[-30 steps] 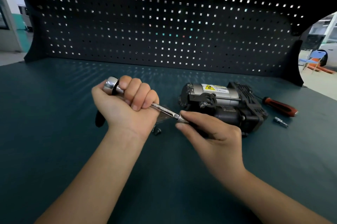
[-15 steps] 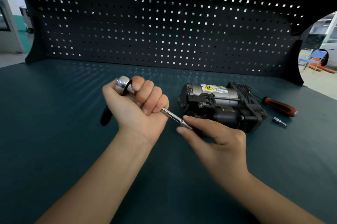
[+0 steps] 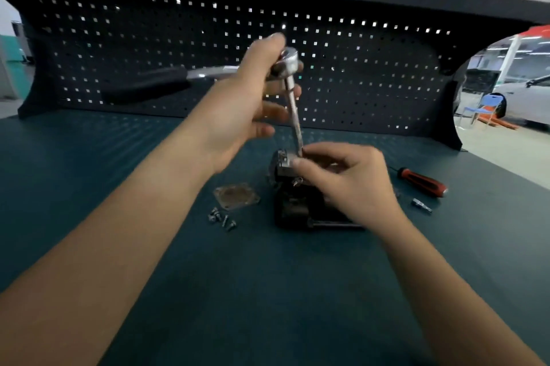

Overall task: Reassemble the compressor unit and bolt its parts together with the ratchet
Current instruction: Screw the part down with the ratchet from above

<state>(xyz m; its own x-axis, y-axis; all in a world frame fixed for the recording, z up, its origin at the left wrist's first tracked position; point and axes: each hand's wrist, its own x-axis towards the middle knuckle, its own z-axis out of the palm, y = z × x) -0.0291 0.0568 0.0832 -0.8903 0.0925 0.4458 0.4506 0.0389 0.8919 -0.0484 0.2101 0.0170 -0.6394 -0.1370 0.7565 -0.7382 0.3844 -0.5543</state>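
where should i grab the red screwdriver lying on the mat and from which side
Grip the screwdriver by its thick red and black handle, from above, fingers across its width. It lies flat on the mat, thin shaft towards the compressor, and both long sides are free; the loose bit lies apart from it.

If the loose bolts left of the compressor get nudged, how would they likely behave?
The bolts look small with round heads, so a nudge would probably roll or scatter them across the flat bench mat. Lying loose in a cluster, they are likely light and awkward to pinch singly.
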